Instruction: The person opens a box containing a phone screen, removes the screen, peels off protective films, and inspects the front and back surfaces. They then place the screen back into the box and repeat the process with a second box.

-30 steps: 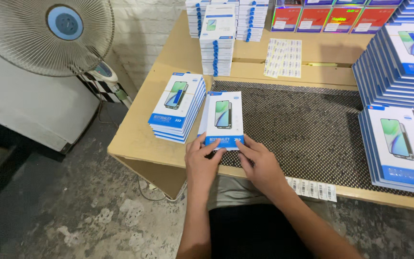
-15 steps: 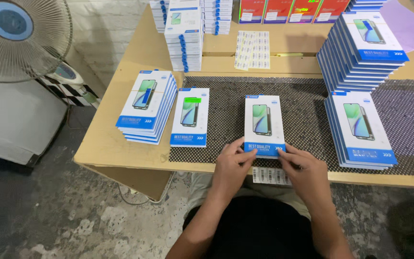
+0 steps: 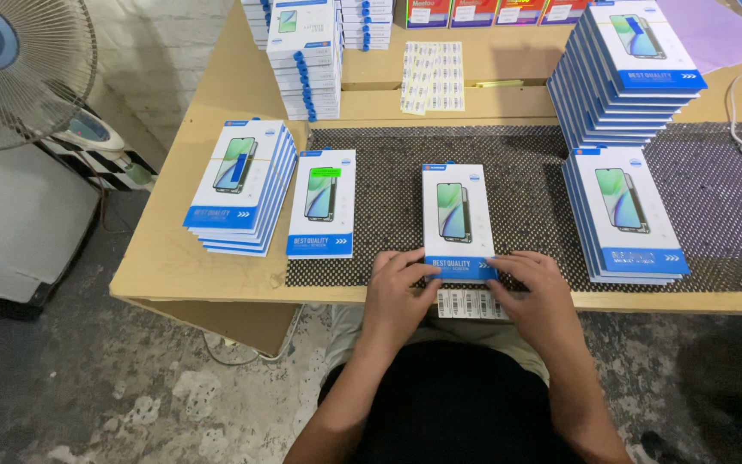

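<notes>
Here, at 6 o'clock and closest in, the left hand (image 3: 395,288) and the right hand (image 3: 530,288) both rest on the near end of one flat white and blue box (image 3: 459,221) with a phone picture on it. The fingers of each hand are bent and press on the box's blue bottom strip, one hand at each corner, not closed tight around it. Just under the hands, a strip of small white stickers (image 3: 471,303) lies right at the table's near edge (image 3: 216,283). The box lies flat on a dark dotted mat (image 3: 526,180), with bare mat on both sides of it. At 9 o'clock from the box lies one more single box (image 3: 322,203), and past it, on bare wood, a low stack of boxes (image 3: 240,185). At 3 o'clock is another low stack (image 3: 624,213), well apart from the hands. Farther off, at 1 o'clock, stands a tall stack (image 3: 629,69), and at 11 o'clock another tall stack (image 3: 307,56). Between them, at 12 o'clock, lies one sheet of white stickers (image 3: 433,76). Far left, off the table, stands one fan (image 3: 15,69).
</notes>
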